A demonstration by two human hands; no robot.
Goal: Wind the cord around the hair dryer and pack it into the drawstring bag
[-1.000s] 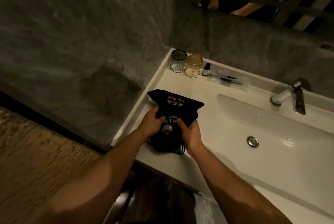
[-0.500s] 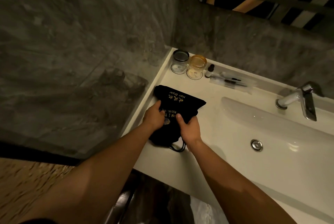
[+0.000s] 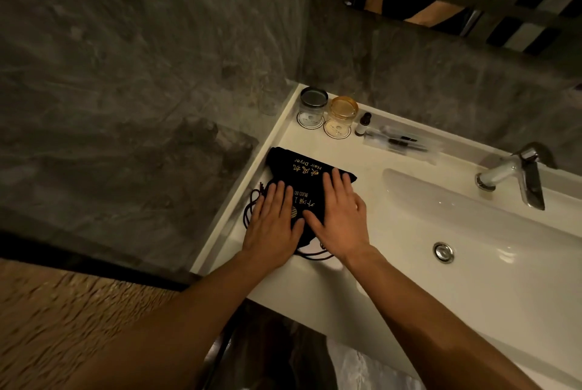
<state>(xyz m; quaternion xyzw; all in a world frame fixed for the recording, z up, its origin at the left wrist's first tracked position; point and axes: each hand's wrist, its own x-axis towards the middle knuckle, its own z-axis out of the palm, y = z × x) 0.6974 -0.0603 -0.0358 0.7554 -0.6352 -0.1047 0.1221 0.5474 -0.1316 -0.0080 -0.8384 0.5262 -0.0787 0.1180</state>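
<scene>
A black drawstring bag with gold "Hair Dryer" lettering lies flat on the white counter, left of the basin. My left hand rests palm down on its left half, fingers spread. My right hand lies flat on its right half, fingers apart too. Dark drawstring loops stick out at the bag's left edge and below my hands near the counter's front. The hair dryer and its cord are hidden; I cannot tell if they are in the bag.
Two lidded glass jars stand on coasters in the back corner, beside a small dark bottle and a clear packet of toiletries. The basin with drain and chrome faucet lies to the right. Grey stone walls stand left and behind.
Both hands let go of the bag's gathered opening and now lie flat and spread on top of it. The bag has settled flatter, with its drawstrings loose at the left.
</scene>
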